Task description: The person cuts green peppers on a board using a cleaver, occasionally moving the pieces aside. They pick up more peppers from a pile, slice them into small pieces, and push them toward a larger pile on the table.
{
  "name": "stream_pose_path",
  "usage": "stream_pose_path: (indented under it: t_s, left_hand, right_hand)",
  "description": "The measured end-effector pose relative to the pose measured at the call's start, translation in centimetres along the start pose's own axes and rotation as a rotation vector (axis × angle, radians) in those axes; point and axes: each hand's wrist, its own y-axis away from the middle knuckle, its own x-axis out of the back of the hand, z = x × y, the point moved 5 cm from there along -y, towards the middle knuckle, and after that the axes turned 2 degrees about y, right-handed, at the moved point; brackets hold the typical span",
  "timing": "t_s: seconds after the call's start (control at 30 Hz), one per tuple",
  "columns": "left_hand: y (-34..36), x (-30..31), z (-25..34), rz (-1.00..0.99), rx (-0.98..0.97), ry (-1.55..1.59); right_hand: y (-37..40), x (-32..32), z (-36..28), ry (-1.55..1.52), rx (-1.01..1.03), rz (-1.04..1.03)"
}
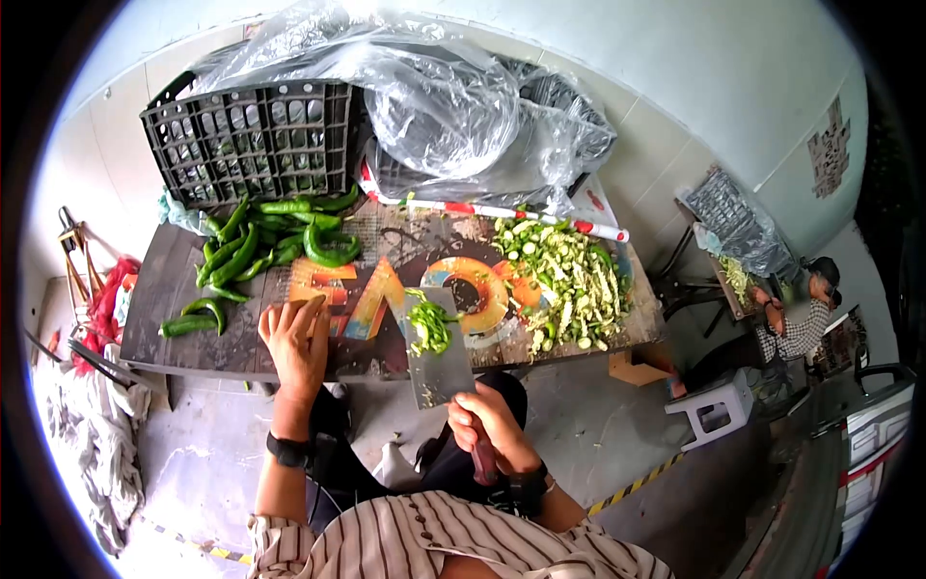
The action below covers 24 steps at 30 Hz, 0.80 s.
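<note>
My right hand (490,425) is wrapped round the handle of a wide cleaver (444,372), whose flat blade carries a small heap of sliced green pepper (431,326). The blade reaches over the front edge of the wooden table (251,333). My left hand (297,347) is at the table's front edge with nothing in it, its fingers apart. Whole green peppers (246,251) lie piled beyond it, at the table's left. On the right side of the table spreads a large heap of chopped pepper (574,280).
A black plastic crate (256,140) and clear plastic sheeting (444,106) stand along the back of the table. At the far right a person (796,323) sits by another small table, near a white stool (714,410). Cloth (82,434) lies at the left.
</note>
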Motion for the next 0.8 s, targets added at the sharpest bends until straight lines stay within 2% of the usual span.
stream_pose_path:
  t_s: [0.2,0.27,0.33,0.43,0.47,0.53,0.63,0.67,0.73,0.8]
  left_hand:
    - [0.1,0.2,0.0,0.022,0.037,0.059]
    - [0.1,0.2,-0.1,0.005,0.032,0.063]
    - [0.0,0.3,-0.1,0.012,0.038,0.074]
    - [0.1,0.2,0.1,-0.007,0.002,0.086]
    - [0.1,0.1,0.0,-0.001,0.010,0.072]
    - [0.2,0.0,-0.1,0.011,0.012,0.054]
    - [0.3,0.1,-0.7,0.065,0.031,0.077]
    - [0.3,0.2,-0.6,0.067,0.023,0.077]
    - [0.3,0.1,-0.6,0.039,0.033,0.092]
    - [0.3,0.2,-0.7,0.029,0.022,0.098]
  right_hand:
    - [2.4,2.9,-4.2,0.048,0.026,0.130]
    - [2.8,2.0,-8.1,0.164,0.062,0.253]
    - [2.3,1.2,-12.6,0.203,0.031,0.237]
    - [-1.5,-1.9,-24.1,0.470,0.384,0.177]
    - [-2.7,-3.3,-27.4,0.499,0.493,0.083]
    - [-5.8,-3.5,-32.4,0.559,0.642,0.212]
    - [-6.5,-1.5,-31.9,0.604,0.618,0.245]
    - [-6.1,-0.8,-30.5,0.607,0.631,0.247]
    - [-4.3,-0.6,-26.2,0.498,0.574,0.415]
    - [-2.4,0.1,-22.0,0.649,0.629,0.489]
